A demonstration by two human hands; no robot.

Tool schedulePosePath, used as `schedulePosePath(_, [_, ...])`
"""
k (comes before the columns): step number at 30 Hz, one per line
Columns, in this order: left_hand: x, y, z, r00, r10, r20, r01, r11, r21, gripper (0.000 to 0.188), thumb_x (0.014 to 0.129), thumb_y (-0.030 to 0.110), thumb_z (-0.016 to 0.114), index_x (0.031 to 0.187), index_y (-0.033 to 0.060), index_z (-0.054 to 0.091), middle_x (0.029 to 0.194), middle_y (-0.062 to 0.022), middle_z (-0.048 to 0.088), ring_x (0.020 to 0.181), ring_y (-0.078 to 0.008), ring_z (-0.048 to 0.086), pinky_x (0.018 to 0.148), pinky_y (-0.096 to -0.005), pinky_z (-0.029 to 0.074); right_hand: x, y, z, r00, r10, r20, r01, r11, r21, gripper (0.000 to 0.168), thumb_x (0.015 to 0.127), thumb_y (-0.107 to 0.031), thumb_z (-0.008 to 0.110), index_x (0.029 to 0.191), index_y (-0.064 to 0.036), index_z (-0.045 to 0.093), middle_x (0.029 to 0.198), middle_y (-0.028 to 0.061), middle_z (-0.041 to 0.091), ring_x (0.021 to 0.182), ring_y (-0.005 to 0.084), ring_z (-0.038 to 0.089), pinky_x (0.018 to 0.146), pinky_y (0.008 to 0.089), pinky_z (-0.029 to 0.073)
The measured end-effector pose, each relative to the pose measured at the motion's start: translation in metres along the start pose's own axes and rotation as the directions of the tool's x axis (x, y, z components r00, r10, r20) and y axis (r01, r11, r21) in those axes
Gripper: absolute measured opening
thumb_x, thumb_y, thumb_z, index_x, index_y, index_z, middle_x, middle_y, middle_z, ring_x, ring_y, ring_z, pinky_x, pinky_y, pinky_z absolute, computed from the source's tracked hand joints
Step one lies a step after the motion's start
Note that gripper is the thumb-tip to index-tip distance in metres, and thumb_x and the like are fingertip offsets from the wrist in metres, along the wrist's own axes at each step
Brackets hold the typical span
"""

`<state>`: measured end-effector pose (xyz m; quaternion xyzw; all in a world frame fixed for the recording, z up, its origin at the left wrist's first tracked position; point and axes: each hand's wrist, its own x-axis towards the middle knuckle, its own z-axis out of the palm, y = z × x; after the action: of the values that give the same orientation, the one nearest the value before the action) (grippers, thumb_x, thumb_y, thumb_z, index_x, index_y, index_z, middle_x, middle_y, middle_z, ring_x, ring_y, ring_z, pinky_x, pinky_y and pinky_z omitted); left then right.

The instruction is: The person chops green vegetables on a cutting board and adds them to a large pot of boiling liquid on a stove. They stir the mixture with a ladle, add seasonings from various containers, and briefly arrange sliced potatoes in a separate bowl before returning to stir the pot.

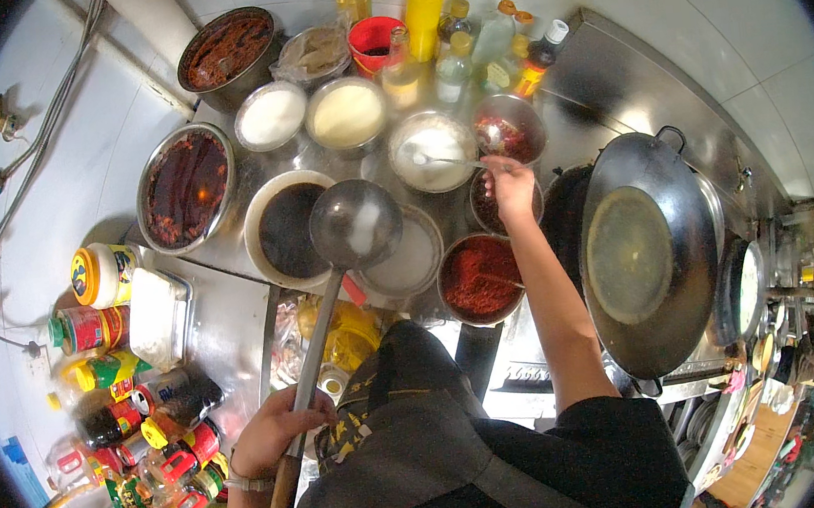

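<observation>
My left hand (pixel 280 424) grips the long handle of a metal ladle (pixel 356 223), near its wooden end. Inside the ladle's bowl lies a patch of white, held over the counter between a bowl of dark liquid (pixel 292 228) and a bowl with pale, cloudy contents (pixel 407 254). With my right hand (pixel 509 185) I hold a metal spoon (pixel 453 162) whose tip reaches into a steel bowl of white granules (pixel 432 150). Below my right wrist sits a partly hidden bowl (pixel 490 205). A bowl of red chili powder (pixel 479 276) stands beside my forearm.
A large wok (pixel 646 253) stands tilted on the right. Bottles and a yellow squeeze bottle (pixel 425 17) line the back. At left are a pot of dark red sauce (pixel 186 187), a clear container of white powder (pixel 158 318) and several jars. Farther right, a person (pixel 807 359) is visible.
</observation>
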<state>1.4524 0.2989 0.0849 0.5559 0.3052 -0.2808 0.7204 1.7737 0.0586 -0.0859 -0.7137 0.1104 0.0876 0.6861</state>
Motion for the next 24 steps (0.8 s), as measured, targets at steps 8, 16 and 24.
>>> schedulePosePath(8, [0.017, 0.009, -0.001, 0.998, 0.069, 0.012, -0.069, 0.997, 0.018, 0.018, 0.069, 0.011, 0.054, 0.081, -0.0024, 0.056, 0.078, -0.0071, 0.057, 0.078, -0.0151, 0.052, 0.074, -0.0241, 0.038, -0.048, -0.055, 0.005, 0.975, -0.139, 0.171, 0.107, 0.978, 0.181, 0.014, 0.082, -0.01, 0.051, 0.084, 0.002, 0.059, 0.059, 0.003, 0.051, 0.044, 0.0067, 0.042, 0.038, 0.0192, 0.035])
schedulePosePath(16, [0.017, 0.012, -0.002, 0.998, 0.059, -0.008, -0.059, 0.998, -0.037, 0.02, 0.07, 0.011, 0.057, 0.084, -0.0022, 0.057, 0.081, -0.0075, 0.058, 0.079, -0.0149, 0.055, 0.074, -0.0254, 0.041, 0.0, -0.036, 0.097, 0.714, -0.617, 0.332, 0.695, 0.684, -0.224, 0.012, 0.078, -0.008, 0.054, 0.086, -0.004, 0.061, 0.072, 0.0088, 0.055, 0.056, 0.0175, 0.052, 0.053, 0.0255, 0.042])
schedulePosePath(24, [0.004, 0.013, -0.001, 0.99, 0.092, -0.11, -0.102, 0.99, -0.094, 0.015, 0.07, 0.012, 0.057, 0.079, -0.0006, 0.057, 0.077, -0.0063, 0.058, 0.075, -0.0141, 0.054, 0.07, -0.0244, 0.041, 0.039, 0.001, 0.16, 0.83, -0.452, 0.326, 0.551, 0.754, -0.359, 0.013, 0.077, -0.012, 0.053, 0.08, -0.002, 0.061, 0.065, 0.0116, 0.058, 0.054, 0.0202, 0.057, 0.049, 0.0292, 0.045])
